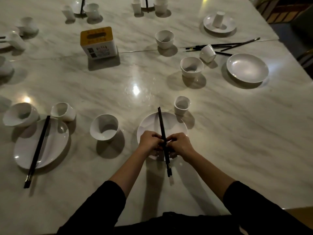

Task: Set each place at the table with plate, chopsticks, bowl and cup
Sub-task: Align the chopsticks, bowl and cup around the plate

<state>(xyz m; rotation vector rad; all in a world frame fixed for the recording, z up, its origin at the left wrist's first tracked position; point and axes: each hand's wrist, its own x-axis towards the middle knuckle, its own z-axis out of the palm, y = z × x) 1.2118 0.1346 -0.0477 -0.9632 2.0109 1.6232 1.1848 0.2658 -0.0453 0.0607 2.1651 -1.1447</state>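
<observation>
Squaring the chopsticks (162, 126) is the step in hand, and it goes best if both hands work as one. The left hand (149, 140) and right hand (179, 145) meet over the near half of the plate (147, 126), which sits at the middle of the desk's near edge, and the fingers (158, 139) of both close on the pair about halfway along it. The pair lies across the plate's middle, tips pointing toward the far edge and butt ends overhanging the rim toward the person. To do it well, I would keep the two sticks pressed side by side so that their tips end level, line them up straight from near edge to far edge as on the finished place toward the near left corner, and lower them until they rest on both rims before letting go; a grip released early could let one stick roll or splay on the glossy plate. The bowl (104, 127) stands just left of the plate and the cup (181, 105) just beyond its far right rim, so this place looks nearly complete. Toward the right edge another plate (247, 67), a bowl, a tipped cup and loose chopsticks (221, 45) lie unarranged, which I judge to be the next place to set.
</observation>
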